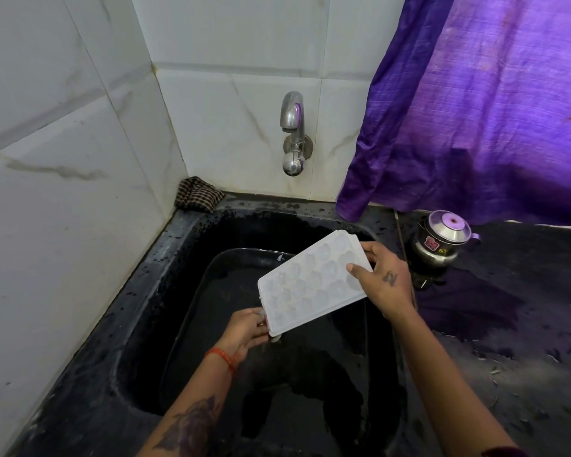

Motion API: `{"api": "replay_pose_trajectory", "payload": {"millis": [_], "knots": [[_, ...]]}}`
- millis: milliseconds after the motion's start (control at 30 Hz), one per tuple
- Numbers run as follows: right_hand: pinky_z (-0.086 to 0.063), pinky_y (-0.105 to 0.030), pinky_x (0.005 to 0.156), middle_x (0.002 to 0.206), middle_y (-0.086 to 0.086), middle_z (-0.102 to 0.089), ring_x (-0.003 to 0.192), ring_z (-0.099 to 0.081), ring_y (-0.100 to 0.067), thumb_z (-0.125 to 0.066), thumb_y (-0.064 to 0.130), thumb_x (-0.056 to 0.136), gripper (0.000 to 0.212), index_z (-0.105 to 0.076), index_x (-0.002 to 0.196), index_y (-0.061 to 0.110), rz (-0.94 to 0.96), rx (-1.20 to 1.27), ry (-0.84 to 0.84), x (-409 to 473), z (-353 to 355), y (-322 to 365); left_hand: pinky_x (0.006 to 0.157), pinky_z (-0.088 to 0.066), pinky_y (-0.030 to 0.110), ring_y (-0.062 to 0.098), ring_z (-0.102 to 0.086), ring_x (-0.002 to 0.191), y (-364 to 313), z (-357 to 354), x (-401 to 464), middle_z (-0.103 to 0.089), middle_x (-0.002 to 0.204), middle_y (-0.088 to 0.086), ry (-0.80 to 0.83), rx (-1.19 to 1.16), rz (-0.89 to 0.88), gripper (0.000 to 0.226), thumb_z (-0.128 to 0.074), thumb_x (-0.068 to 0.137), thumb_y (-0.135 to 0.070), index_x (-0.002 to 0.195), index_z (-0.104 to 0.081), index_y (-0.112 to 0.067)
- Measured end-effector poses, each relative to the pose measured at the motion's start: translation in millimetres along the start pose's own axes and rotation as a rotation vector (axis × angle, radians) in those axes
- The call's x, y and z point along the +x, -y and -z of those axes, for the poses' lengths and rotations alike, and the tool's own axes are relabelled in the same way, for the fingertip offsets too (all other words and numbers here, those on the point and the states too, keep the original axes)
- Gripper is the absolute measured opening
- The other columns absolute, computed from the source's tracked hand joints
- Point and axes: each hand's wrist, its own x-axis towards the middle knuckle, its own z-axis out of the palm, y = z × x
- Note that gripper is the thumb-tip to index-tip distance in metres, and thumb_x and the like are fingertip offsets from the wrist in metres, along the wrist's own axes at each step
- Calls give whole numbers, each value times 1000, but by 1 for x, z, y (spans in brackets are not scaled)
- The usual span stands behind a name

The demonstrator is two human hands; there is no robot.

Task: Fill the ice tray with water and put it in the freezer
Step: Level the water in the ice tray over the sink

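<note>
White marbled tiles meet in a corner at eleven o'clock, and below them we look down into a black sink (152,328) sunk in a wet black desk (508,357). On the back wall at twelve o'clock sits a chrome tap (294,133); we see no water running from it. A purple curtain (475,110) hangs at two o'clock, a small steel pot (442,242) stands on the desk beneath it, and a checked cloth (197,194) is bunched in the corner.

We hold the white ice tray (310,285) over the basin, near the middle of the view, tilted, with its long axis running from seven o'clock up to one o'clock. Our left hand (244,328) grips the near short end, fingers curled round the edge. Our right hand (384,280) pinches the far right side, thumb lying across the top face. So each grip is closed on the tray, one at either end.

The relation that matters, as we judge it, is tray to spout: the tap lies at about twelve o'clock from the tray, well apart and higher. The tray's far end, at our right hand, is the nearer to it. Whether the cells hold any water we cannot tell. The freezer is not in view.
</note>
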Motion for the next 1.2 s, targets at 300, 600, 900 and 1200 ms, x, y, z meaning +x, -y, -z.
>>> {"api": "replay_pose_trajectory", "payload": {"millis": [300, 600, 900, 1200], "knots": [[-51, -34, 90, 105, 5, -69, 99, -63, -13, -71, 14, 80, 32, -65, 111, 19, 77, 25, -36, -4, 2, 9, 75, -50, 32, 19, -61, 80, -2, -3, 0, -64, 89, 6, 13, -79, -43, 24, -36, 98, 1, 107, -56, -10], [-50, -31, 90, 96, 12, -65, 100, -63, -11, -71, 11, 80, 30, -66, 109, 19, 163, 26, -50, -6, 5, 18, 74, -49, 32, 19, -61, 82, -7, -6, -3, -63, 91, 3, 80, -143, -81, 29, -35, 99, 1, 121, -50, -11], [-52, -38, 91, 94, 11, -66, 98, -65, -13, -71, 10, 80, 28, -67, 105, 21, 263, 42, -60, -10, 5, 24, 73, -50, 32, 21, -62, 89, -9, -5, -2, -62, 101, 2, 117, -182, -101, 40, -35, 98, 4, 136, -43, -5], [-53, -38, 87, 91, 11, -68, 94, -66, -12, -71, 11, 80, 26, -67, 104, 22, 340, 39, -66, -11, 6, 26, 84, -50, 37, 29, -57, 107, -10, -2, 2, -59, 119, 8, 109, -222, -112, 45, -37, 97, 4, 140, -39, -11]]}}
